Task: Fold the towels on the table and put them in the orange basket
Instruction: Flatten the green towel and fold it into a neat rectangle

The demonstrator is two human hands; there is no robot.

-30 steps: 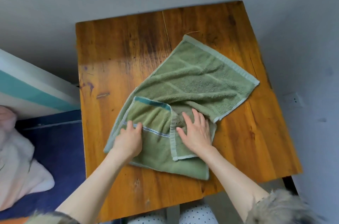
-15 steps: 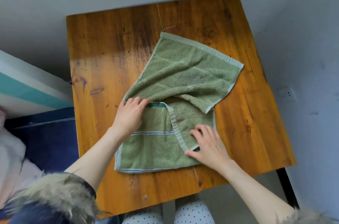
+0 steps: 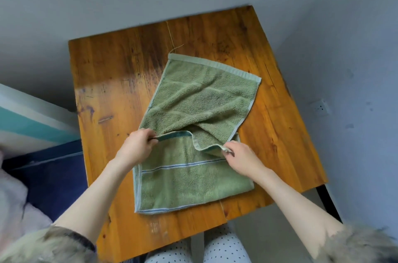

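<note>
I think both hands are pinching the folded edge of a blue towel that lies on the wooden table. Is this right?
Not quite: the towel is green, not blue, as the head view shows. The left hand and the right hand do pinch its folded edge on the wooden table.

No readable text anywhere in view.

The green towel [image 3: 200,99] carries only woven blue-and-white stripes — no label or brand shows on it. The wooden table [image 3: 120,81] bears stains and scratches, not letters. The wall socket [image 3: 321,107] at the right has a plain face — any marking there is too small to tell.
</note>
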